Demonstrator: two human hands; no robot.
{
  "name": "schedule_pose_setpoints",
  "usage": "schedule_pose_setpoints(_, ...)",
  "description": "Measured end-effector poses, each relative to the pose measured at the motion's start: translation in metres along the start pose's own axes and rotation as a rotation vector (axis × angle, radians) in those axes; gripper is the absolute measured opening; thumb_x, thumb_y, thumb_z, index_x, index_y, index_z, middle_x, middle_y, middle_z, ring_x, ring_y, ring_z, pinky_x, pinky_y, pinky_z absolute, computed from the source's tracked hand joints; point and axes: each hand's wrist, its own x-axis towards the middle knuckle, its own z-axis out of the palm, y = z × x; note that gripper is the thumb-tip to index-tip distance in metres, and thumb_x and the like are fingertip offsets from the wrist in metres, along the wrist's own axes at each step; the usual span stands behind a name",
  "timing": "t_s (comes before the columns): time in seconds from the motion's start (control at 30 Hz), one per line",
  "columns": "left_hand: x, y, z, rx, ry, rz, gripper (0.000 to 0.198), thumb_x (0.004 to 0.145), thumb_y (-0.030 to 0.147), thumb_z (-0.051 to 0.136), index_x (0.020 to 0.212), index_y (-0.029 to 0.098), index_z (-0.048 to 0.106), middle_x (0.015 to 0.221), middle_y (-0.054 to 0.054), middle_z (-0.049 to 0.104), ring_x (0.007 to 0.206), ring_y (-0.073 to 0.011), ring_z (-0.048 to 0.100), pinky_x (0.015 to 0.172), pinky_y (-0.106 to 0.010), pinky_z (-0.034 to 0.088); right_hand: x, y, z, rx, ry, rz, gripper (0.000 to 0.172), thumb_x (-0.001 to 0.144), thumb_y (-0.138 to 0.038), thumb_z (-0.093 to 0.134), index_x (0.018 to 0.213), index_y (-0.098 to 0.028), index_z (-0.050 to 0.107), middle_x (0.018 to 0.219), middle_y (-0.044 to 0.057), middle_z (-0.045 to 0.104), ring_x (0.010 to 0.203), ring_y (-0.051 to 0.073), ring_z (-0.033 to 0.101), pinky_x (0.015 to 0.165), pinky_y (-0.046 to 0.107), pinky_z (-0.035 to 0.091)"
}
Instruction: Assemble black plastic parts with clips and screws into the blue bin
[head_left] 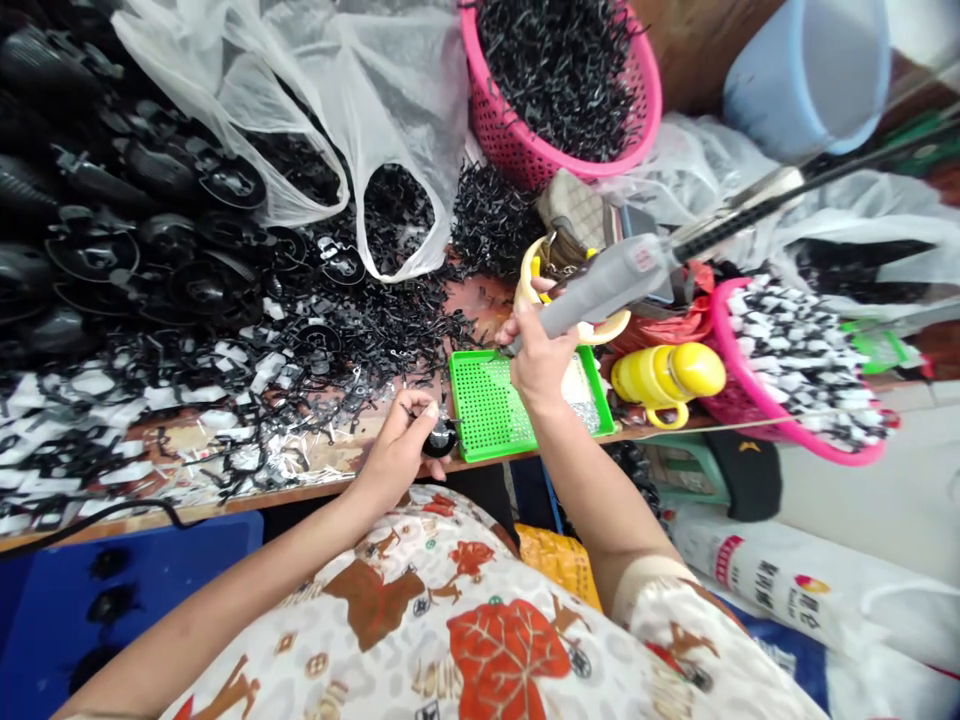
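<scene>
Near the table's front edge, my left hand (399,442) is closed around a small round black plastic part (440,440), pinched under the thumb. My right hand (541,362) grips a grey electric screwdriver (611,282), whose back end points up to the right along a black cord. Its tip is hard to make out, somewhere around the black part. Between the hands lies a green perforated tray (480,412), with small metallic pieces at its right end. My right wrist passes over this tray.
Loose black pieces (360,350) and black housings (172,240) cover the left side. Behind stand a white plastic bag (405,60) and a pink basket (517,150) of black parts. To the right are a yellow bottle (660,375) and another pink basket (780,425) holding black-and-white pieces.
</scene>
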Motion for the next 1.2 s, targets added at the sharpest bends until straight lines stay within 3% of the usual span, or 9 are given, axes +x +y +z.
schedule_pose_setpoints(0.1,0.002,-0.002,0.002,-0.054,-0.005,-0.043,0.04,0.086,0.055,0.066,0.101,0.026,0.042,0.071,0.006,0.06,0.051,-0.0159,0.066,0.041,-0.026,0.055,0.007,0.016,-0.001,-0.021,-0.022,0.025,0.041,0.078,-0.046,0.074,0.11,-0.024,0.059,0.058,-0.01,0.052,0.048,0.009,0.052,0.05,0.026,0.048)
schedule_pose_setpoints(0.23,0.005,-0.006,0.002,-0.039,0.029,-0.022,0.04,0.087,0.056,0.065,0.099,0.026,0.042,0.066,0.009,0.056,0.044,-0.0143,0.061,0.032,-0.021,0.047,0.002,0.024,0.002,-0.023,-0.078,0.005,0.037,0.079,-0.044,0.075,0.104,-0.023,0.057,0.057,-0.01,0.054,0.046,0.009,0.053,0.049,0.025,0.047)
schedule_pose_setpoints(0.4,0.005,-0.007,0.002,0.002,0.023,-0.009,0.037,0.089,0.057,0.061,0.103,0.026,0.045,0.064,0.009,0.053,0.04,-0.0122,0.056,0.027,-0.016,0.037,-0.001,0.022,0.003,-0.047,-0.086,-0.012,0.036,0.079,-0.044,0.076,0.103,-0.023,0.058,0.057,-0.01,0.055,0.045,0.009,0.053,0.049,0.025,0.048)
schedule_pose_setpoints(0.63,-0.006,0.002,-0.001,-0.05,-0.044,-0.028,0.043,0.086,0.056,0.067,0.108,0.026,0.045,0.077,0.006,0.057,0.055,-0.0131,0.063,0.038,-0.021,0.051,-0.002,0.016,0.003,-0.093,-0.053,-0.047,0.047,0.081,-0.045,0.073,0.12,-0.023,0.061,0.06,-0.008,0.055,0.049,0.01,0.054,0.051,0.026,0.05)
schedule_pose_setpoints(0.77,-0.008,0.002,-0.002,0.092,-0.049,-0.03,0.05,0.08,0.044,0.074,0.114,0.026,0.042,0.067,0.01,0.054,0.042,-0.0087,0.051,0.035,-0.017,0.042,-0.018,-0.006,0.009,0.037,-0.057,-0.101,0.046,0.085,-0.05,0.071,0.125,-0.031,0.062,0.063,-0.008,0.052,0.05,0.009,0.053,0.051,0.026,0.05)
schedule_pose_setpoints(0.87,-0.005,0.0,0.0,0.151,-0.017,-0.051,0.046,0.08,0.04,0.07,0.112,0.026,0.04,0.059,0.012,0.05,0.035,-0.0077,0.043,0.031,-0.016,0.033,-0.043,-0.027,0.018,0.156,-0.147,-0.029,0.039,0.086,-0.05,0.071,0.12,-0.034,0.062,0.062,-0.01,0.048,0.047,0.008,0.049,0.049,0.025,0.048)
schedule_pose_setpoints(0.97,-0.004,0.001,0.002,0.128,0.009,-0.057,0.045,0.077,0.038,0.07,0.109,0.026,0.041,0.064,0.011,0.051,0.038,-0.008,0.046,0.03,-0.015,0.03,-0.067,-0.038,0.027,0.243,-0.253,0.089,0.036,0.085,-0.048,0.073,0.115,-0.031,0.062,0.062,-0.01,0.05,0.047,0.008,0.05,0.049,0.025,0.049)
schedule_pose_setpoints(1.1,-0.004,0.002,0.004,0.107,0.008,-0.058,0.043,0.078,0.035,0.069,0.112,0.025,0.043,0.068,0.01,0.051,0.04,-0.0065,0.046,0.033,-0.015,0.03,-0.081,-0.034,0.031,0.227,-0.296,0.19,0.039,0.084,-0.048,0.074,0.115,-0.028,0.06,0.06,-0.009,0.051,0.047,0.009,0.051,0.051,0.026,0.051)
schedule_pose_setpoints(1.2,-0.003,-0.003,0.002,0.111,-0.004,-0.006,0.04,0.08,0.031,0.068,0.111,0.024,0.044,0.072,0.01,0.05,0.041,-0.0052,0.045,0.038,-0.018,0.037,-0.083,-0.028,0.032,0.231,-0.311,0.208,0.036,0.084,-0.045,0.075,0.111,-0.028,0.059,0.061,-0.009,0.053,0.048,0.009,0.053,0.051,0.026,0.051)
